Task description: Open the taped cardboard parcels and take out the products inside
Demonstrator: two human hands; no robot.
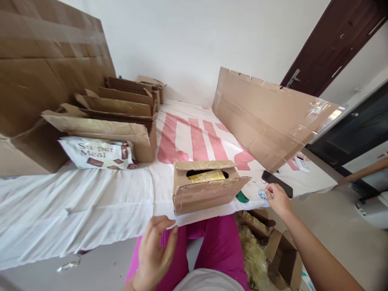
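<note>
In front of me stands a small brown cardboard box point(206, 198), with a yellow printed packet point(207, 176) showing through the oval opening in its top. My left hand point(157, 248) is off the table's front edge, left of the box, thumb and forefinger closed together. A tiny whitish bit seems to show at those fingertips, too small to name. To the box's right, my right hand point(278, 199) has its fingertips pinched at a small blue-and-white piece point(262, 194) on the cloth. Beside the box's right end lies a green object point(242, 197), partly hidden.
A black phone point(277, 182) lies beyond my right hand. Several open cardboard boxes point(145, 141) line the left, with a white "Super Meal" pouch point(98, 153) before them. A cardboard panel point(266, 117) stands at right. Below the table are an open carton point(283, 258) and crumpled plastic point(251, 254).
</note>
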